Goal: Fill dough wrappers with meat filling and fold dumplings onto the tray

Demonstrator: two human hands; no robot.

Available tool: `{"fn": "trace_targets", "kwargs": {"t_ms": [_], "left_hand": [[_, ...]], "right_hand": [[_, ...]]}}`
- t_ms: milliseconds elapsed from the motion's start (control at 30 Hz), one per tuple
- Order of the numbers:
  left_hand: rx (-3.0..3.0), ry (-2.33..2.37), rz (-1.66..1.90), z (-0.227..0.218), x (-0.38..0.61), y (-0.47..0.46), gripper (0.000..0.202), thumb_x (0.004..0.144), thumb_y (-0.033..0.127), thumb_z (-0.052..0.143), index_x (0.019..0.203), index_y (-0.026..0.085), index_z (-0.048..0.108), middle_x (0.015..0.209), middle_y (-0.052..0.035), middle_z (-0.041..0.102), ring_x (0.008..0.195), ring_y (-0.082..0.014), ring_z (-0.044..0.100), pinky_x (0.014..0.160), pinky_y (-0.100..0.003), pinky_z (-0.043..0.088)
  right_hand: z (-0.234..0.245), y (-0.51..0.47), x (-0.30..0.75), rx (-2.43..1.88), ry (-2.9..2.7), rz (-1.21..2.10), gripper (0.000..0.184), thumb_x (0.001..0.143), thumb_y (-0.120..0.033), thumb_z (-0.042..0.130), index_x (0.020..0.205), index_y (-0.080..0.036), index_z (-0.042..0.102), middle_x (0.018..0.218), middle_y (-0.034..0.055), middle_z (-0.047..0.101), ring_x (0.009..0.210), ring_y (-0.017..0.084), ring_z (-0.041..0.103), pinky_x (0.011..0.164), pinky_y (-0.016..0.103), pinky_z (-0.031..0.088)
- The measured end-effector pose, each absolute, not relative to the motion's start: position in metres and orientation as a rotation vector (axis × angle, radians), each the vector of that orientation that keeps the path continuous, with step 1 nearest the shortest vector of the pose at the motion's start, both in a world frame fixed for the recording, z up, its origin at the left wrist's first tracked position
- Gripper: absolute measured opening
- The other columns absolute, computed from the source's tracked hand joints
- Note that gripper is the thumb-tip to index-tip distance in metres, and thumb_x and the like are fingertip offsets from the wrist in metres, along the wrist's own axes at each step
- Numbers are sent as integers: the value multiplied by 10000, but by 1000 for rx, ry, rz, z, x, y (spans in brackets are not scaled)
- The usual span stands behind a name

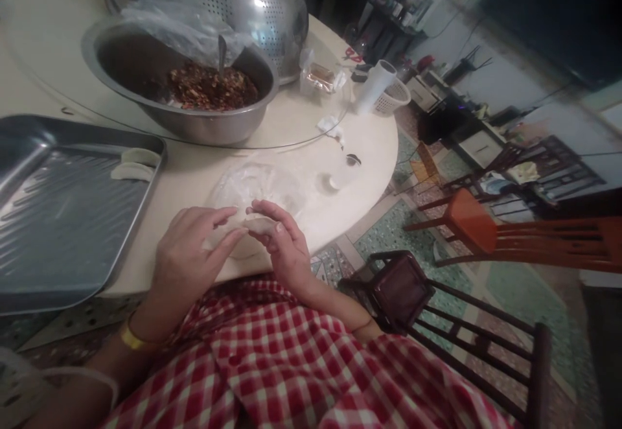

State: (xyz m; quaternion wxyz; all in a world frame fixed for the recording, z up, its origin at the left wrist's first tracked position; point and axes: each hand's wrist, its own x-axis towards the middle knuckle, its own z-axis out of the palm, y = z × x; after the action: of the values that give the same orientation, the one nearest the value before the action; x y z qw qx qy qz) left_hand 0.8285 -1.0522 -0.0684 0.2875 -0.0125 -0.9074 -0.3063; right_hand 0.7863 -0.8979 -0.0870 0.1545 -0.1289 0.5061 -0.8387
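Between my two hands is a pale, half-moon dumpling (261, 224), its edge pinched by the fingertips. My left hand (192, 247) grips its left end with thumb and fingers. On the other end, my right hand (289, 247) closes thumb and forefinger along the dough. Below them a clear plastic bag (262, 183) lies on the table's front edge. Two folded dumplings (133, 164) rest in the upper right corner of a metal tray (111, 273) at the left. Behind stands a steel bowl (204, 124) of dark chopped filling (208, 89), with a spoon (222, 53) stuck upright in it.
Steel colanders (286, 34) stand behind the bowl on a glass turntable. To the right are a wrapped packet (321, 78), a white roll (376, 85), a plastic basket (394, 98) and red scissors (353, 55). A dark chair (405, 289) and an orange chair (469, 221) stand beside the table.
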Motion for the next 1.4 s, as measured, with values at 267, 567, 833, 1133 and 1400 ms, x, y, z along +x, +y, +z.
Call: {"fn": "trace_targets", "kwargs": {"t_ms": [267, 567, 833, 1133, 1400], "left_hand": [[-218, -2386, -532, -66, 826, -1048, 33, 954, 249, 618, 975, 254, 643, 884, -38, 711, 835, -229, 645, 817, -399, 498], [-346, -2306, -358, -67, 824, -1049, 266, 915, 212, 685, 1166, 139, 633, 933, -112, 716, 818, -263, 627, 770, -412, 446], [-385, -2309, -450, -68, 817, -1046, 57, 935, 179, 616, 984, 194, 641, 894, -71, 692, 829, -243, 630, 791, -401, 445], [-46, -2308, -1371, -89, 812, -1044, 278, 903, 434, 665, 1121, 265, 701, 1258, -64, 656, 1188, -241, 624, 933, -369, 539], [257, -1835, -2183, -82, 801, -1019, 190, 745, 406, 826, 843, 246, 792, 1088, -26, 734, 787, -129, 649, 613, -209, 530]], "right_hand": [[-86, -899, 788, -333, 1465, -2342, 500, 858, -601, 673, 1227, -265, 644, 1321, 69, 674, 1228, 221, 646, 1092, 431, 549], [-83, -899, 788, -298, 1398, -2376, 464, 867, -568, 681, 1205, -252, 639, 1330, 76, 665, 1207, 211, 655, 1096, 421, 545], [-87, -899, 788, -321, 1456, -2317, 534, 873, -593, 650, 1261, -231, 586, 1396, 113, 628, 1306, 250, 615, 1094, 417, 547], [-77, -890, 771, -462, 1449, -2186, 705, 883, -653, 608, 1448, -264, 446, 1520, 138, 531, 1393, 270, 548, 1103, 480, 532], [-67, -884, 767, -614, 1646, -2110, 704, 956, -652, 499, 1539, -278, 376, 1599, 106, 441, 1460, 277, 466, 1108, 453, 534]]}}
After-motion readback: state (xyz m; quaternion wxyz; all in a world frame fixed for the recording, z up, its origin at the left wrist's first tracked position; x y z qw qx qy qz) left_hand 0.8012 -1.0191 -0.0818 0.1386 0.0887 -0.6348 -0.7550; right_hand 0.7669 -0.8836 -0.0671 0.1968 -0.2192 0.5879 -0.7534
